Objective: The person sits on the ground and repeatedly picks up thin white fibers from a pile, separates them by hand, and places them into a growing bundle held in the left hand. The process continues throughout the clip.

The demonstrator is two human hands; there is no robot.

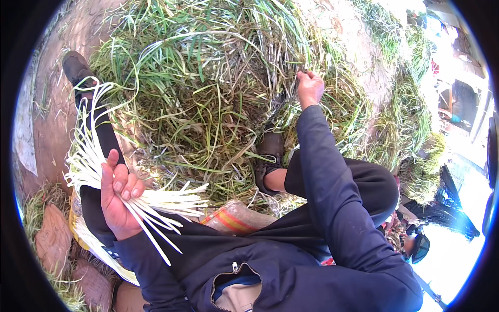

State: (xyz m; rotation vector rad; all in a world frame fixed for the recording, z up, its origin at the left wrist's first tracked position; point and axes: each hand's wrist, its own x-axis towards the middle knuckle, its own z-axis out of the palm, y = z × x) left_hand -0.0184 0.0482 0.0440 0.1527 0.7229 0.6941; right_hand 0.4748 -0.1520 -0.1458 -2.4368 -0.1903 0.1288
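Observation:
My left hand [121,199] is closed around a bundle of long, thin, pale stalks [84,156], which look like blanched chives. Their cut-looking white ends fan out to the right over my lap, and the limp, greener tips trail up past my left leg. My right hand [311,87] reaches forward to the right side of a large heap of green and yellowed grass-like leaves [202,89]. Its fingers are pinched together against dry strands; whether any strand is caught between them cannot be made out.
My shoes [271,154] rest against the heap's near side. A woven sack with coloured stripes [237,218] lies between my legs. More pale stalks [99,245] lie by my left hip. Another leaf pile [409,109] runs along the right. A person in a dark visor [420,245] is at lower right.

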